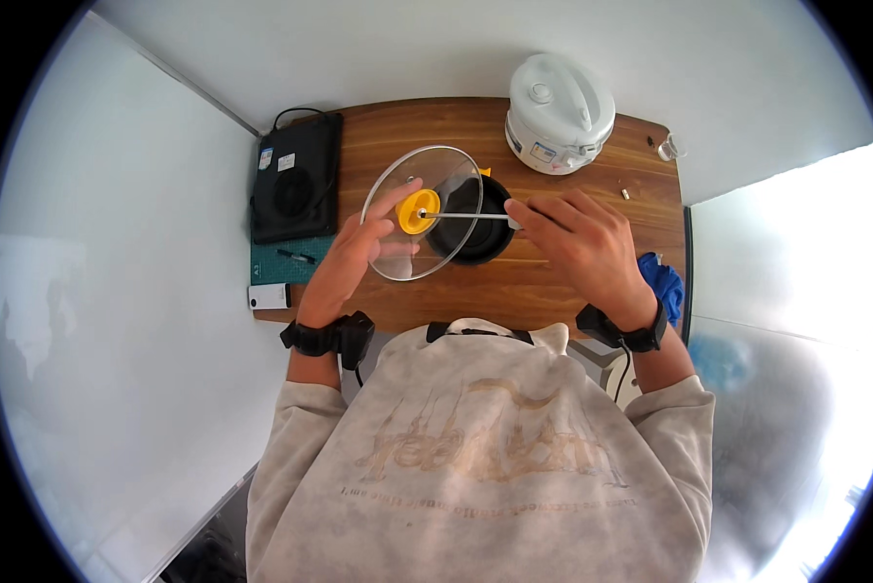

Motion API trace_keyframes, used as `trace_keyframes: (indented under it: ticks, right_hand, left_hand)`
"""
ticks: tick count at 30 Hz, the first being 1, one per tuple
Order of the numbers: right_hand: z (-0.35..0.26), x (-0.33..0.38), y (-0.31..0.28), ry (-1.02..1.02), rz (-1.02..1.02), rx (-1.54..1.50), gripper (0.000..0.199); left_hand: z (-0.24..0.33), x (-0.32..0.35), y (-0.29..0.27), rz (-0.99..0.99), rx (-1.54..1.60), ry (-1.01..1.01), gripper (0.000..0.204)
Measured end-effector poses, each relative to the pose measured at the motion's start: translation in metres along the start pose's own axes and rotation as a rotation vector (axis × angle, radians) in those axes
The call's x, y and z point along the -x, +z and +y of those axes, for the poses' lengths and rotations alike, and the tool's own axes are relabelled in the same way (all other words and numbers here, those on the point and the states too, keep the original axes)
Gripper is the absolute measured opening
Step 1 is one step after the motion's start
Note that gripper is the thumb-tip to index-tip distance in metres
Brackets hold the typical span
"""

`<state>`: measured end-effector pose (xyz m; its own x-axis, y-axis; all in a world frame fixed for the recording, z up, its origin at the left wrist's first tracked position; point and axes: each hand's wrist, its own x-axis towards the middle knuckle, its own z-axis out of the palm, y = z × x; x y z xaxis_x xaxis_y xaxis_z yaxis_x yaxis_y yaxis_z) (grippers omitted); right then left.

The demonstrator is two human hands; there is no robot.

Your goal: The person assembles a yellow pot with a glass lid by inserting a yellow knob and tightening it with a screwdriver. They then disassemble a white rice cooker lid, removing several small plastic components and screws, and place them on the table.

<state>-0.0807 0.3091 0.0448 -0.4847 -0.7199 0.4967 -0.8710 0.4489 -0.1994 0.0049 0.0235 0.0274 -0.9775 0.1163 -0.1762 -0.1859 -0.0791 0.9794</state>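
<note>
I am holding a round glass pot lid (423, 214) tilted up on edge in my left hand (359, 255), fingers spread and pressing against its near face, thumb up by the yellow knob (418, 211) at its centre. My right hand (582, 243) is pinching a slim screwdriver (465, 216) by its handle end, fingertips closed on it, and its tip is meeting the middle of the knob. As I judge it, I am working the screw that fastens the knob to the lid; the next turn calls for keeping the shaft straight on the screw while my left hand is bracing the glass so it does not twist or slip. Just behind the lid, one black pot (475, 225) is sitting on the wooden table (514, 291). Left of it are lying one green cutting mat (291, 260), one small white box (269, 296) and one black induction cooker (296, 177). Farthest away, one white rice cooker (560, 114) is standing at the table's back edge, and one blue cloth (662, 282) is hanging off the right side.
</note>
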Motion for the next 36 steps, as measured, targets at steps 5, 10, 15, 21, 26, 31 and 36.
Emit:
trace_keyframes:
  ticks: [5,10,15,21,26,31,36]
  right_hand:
    - [0.0,-0.004,-0.006,-0.049,-0.02,0.052,0.04]
    - [0.0,-0.005,-0.009,-0.073,-0.033,0.058,0.035]
    - [-0.009,0.001,0.004,0.08,-0.077,-0.103,0.027]
    - [-0.018,0.007,0.027,0.398,-0.174,-0.524,0.027]
    - [-0.017,0.0,0.029,0.787,-0.453,-1.14,0.026]
    - [-0.02,-0.002,0.021,1.07,-0.532,-1.582,0.029]
    - [-0.015,0.009,0.034,0.826,-0.372,-1.081,0.022]
  left_hand:
    - [0.006,0.001,0.006,-0.009,-0.254,0.05,0.056]
    - [0.002,-0.001,0.008,0.023,-0.249,0.066,0.058]
    - [0.005,-0.003,0.005,0.088,-0.169,0.082,0.061]
    - [0.007,-0.006,0.008,0.225,-0.245,0.126,0.059]
    - [0.008,-0.008,0.006,0.245,-0.442,0.19,0.059]
    - [0.013,-0.014,0.008,0.234,-0.632,0.207,0.058]
    - [0.01,-0.015,0.003,0.187,-0.146,0.055,0.058]
